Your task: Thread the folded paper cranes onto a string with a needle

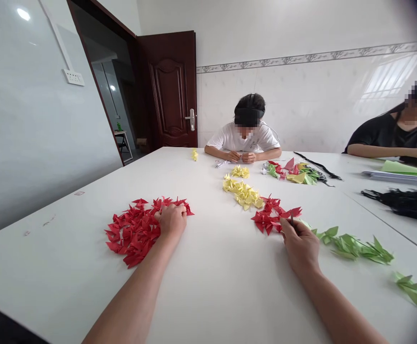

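On the left of the white table point(215, 267) lies a broad pile of red folded-paper cranes point(133, 234). My left hand point(172, 220) is at the pile's right end, its fingers curled down on a red crane point(188, 208) that shows past them. Toward the right, my right hand point(301, 243) pinches a slim dark thing point(291, 220), too small to name. Its fingertips touch the edge of a smaller red cluster point(268, 219). Yellow folded-paper pieces point(244, 193) lie just beyond that cluster, and light green ones point(355, 247) trail off to the right of the hand.
A person in a white shirt point(244, 136) works with both hands across the table. Another in black point(377, 134) sits at the far right. Mixed coloured folded pieces point(298, 172), black cords point(405, 203) and a paper stack point(402, 177) lie at the back right.
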The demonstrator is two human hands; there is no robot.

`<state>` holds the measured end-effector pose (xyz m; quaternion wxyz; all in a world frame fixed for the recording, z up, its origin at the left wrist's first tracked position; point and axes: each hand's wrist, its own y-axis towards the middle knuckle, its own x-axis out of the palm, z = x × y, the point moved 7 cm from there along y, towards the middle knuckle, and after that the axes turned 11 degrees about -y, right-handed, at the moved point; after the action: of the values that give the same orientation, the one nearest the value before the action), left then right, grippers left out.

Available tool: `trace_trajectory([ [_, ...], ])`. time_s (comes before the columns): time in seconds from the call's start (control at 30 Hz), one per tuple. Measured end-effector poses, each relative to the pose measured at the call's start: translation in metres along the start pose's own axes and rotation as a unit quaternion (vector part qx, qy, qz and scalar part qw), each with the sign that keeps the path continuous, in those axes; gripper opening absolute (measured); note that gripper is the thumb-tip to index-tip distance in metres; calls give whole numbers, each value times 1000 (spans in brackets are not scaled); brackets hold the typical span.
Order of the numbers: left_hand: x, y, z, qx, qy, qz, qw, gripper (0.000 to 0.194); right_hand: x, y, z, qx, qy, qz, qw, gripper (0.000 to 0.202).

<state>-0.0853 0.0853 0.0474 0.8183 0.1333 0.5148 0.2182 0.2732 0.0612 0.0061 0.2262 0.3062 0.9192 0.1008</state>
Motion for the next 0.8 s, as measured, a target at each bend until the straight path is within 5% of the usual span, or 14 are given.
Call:
trace_trajectory([
  [0.23, -20, -3, 23, 62, -19, 73, 995, 26, 2, -5, -14, -16, -33, -33, 999, 31],
  [0.57, 1, 0, -1, -12, 17, -40, 999, 33, 5, -7, -22, -37, -58, -56, 996, 29],
  [0.8, 3, 1, 3, -8, 5, -51, 999, 22, 5, -7, -25, -45, -66, -55, 995, 29],
])
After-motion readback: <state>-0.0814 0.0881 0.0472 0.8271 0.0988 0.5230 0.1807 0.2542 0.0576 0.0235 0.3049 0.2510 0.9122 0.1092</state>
